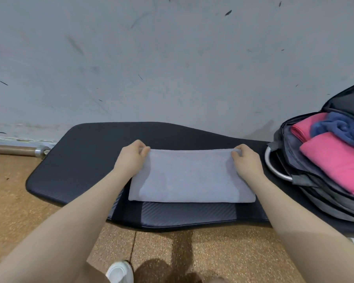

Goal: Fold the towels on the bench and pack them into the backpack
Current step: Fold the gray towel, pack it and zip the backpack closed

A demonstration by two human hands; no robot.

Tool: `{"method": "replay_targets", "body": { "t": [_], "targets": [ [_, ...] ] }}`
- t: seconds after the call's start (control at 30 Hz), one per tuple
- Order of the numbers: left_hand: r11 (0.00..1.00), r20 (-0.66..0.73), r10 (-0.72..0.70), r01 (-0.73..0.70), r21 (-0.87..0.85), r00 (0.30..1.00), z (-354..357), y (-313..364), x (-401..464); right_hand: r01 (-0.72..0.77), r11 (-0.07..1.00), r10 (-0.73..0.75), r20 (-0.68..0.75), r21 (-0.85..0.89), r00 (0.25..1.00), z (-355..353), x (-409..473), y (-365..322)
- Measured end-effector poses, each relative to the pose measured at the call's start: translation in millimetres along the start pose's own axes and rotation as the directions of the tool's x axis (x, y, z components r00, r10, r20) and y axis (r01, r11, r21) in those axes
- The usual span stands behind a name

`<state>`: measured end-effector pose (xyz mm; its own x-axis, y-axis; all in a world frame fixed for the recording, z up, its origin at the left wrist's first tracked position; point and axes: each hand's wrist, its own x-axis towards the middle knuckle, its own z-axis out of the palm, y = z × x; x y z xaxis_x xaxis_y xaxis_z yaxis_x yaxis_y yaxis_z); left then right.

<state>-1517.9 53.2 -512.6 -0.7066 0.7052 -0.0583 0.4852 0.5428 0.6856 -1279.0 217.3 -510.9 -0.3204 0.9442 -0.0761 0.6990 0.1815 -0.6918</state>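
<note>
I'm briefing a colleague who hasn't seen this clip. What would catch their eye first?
A grey towel lies folded on the black bench, its far corners pinched by the left hand and right hand. At right, an open backpack already holds pink towels and a blue towel.

left hand (131, 158) pinches grey towel (190, 176) far-left corner | right hand (246, 160) pinches far-right corner | towel folded on bench (86, 156) | backpack (315, 180) open at right, pink towels (335, 162) and blue towel (339, 127) inside
</note>
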Motion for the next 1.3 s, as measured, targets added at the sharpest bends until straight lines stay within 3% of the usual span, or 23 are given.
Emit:
{"method": "replay_targets", "body": {
  "t": [0.17, 0.3, 0.37, 0.43, 0.5, 0.57, 0.6, 0.73, 0.83, 0.9, 1.03, 1.13, 1.2, 1.3],
  "targets": [
    [0.961, -0.084, 0.063, -0.037, 0.275, 0.995, 16.0, -4.8, 11.3, -0.025, 0.975, 0.017, -0.039, -0.221, 0.999, 11.8, 12.9, 2.1],
    [0.925, -0.093, 0.122, -0.079, 0.373, 0.988, 19.6, -6.8, 14.3, -0.031, 0.893, 0.007, -0.056, -0.450, 0.998, 15.8, 14.4, -7.2],
    [0.835, -0.128, 0.291, -0.187, 0.517, 0.948, 20.9, -9.6, 12.6, -0.009, 0.809, -0.070, -0.112, -0.588, 0.991, 21.2, 9.0, -14.6],
    [0.716, -0.068, 0.471, -0.336, 0.612, 0.880, 28.0, -0.9, 4.9, 0.158, 0.829, -0.272, -0.139, -0.537, 0.952, 34.8, -3.4, -27.9],
    [0.686, 0.080, 0.536, -0.488, 0.540, 0.841, 43.9, 9.8, -11.6, 0.384, 0.833, -0.410, 0.021, -0.398, 0.912, 54.4, -22.4, -44.5],
    [0.754, 0.255, 0.432, -0.501, 0.425, 0.865, 57.1, 17.7, -27.1, 0.453, 0.813, -0.360, 0.295, -0.367, 0.885, 72.8, -40.4, -50.2],
    [0.786, 0.313, 0.352, -0.460, 0.413, 0.882, 60.8, 15.4, -30.1, 0.454, 0.802, -0.317, 0.366, -0.390, 0.875, 76.9, -43.8, -46.5],
    [0.790, 0.347, 0.284, -0.423, 0.444, 0.894, 56.6, 11.7, -32.4, 0.383, 0.772, -0.227, 0.343, -0.508, 0.911, 56.2, -35.7, -15.9],
    [0.791, 0.350, 0.245, -0.395, 0.467, 0.904, 52.6, 16.3, -37.2, 0.251, 0.783, -0.116, 0.262, -0.569, 0.958, 27.7, -30.2, 8.9],
    [0.793, 0.342, 0.224, -0.375, 0.481, 0.913, 52.1, 17.6, -40.3, 0.170, 0.818, -0.058, 0.215, -0.550, 0.975, 14.2, -32.2, 19.3],
    [0.782, 0.340, 0.170, -0.336, 0.524, 0.925, 52.4, 23.4, -43.1, 0.112, 0.847, -0.086, 0.074, -0.520, 0.994, -1.6, -41.5, 16.3],
    [0.786, 0.287, 0.125, -0.271, 0.556, 0.950, 58.9, 35.2, -44.6, -0.004, 0.898, 0.027, 0.047, -0.440, 0.999, -11.8, -49.0, 11.3],
    [0.809, 0.274, 0.163, -0.287, 0.513, 0.948, 67.1, 46.7, -48.0, -0.076, 0.914, 0.102, 0.046, -0.398, 0.994, -13.0, -50.0, 12.6],
    [0.780, 0.360, 0.349, -0.482, 0.400, 0.865, 83.3, 65.8, -60.5, -0.202, 0.944, 0.225, 0.062, -0.260, 0.972, -13.3, -52.0, 9.4]
  ]
}}
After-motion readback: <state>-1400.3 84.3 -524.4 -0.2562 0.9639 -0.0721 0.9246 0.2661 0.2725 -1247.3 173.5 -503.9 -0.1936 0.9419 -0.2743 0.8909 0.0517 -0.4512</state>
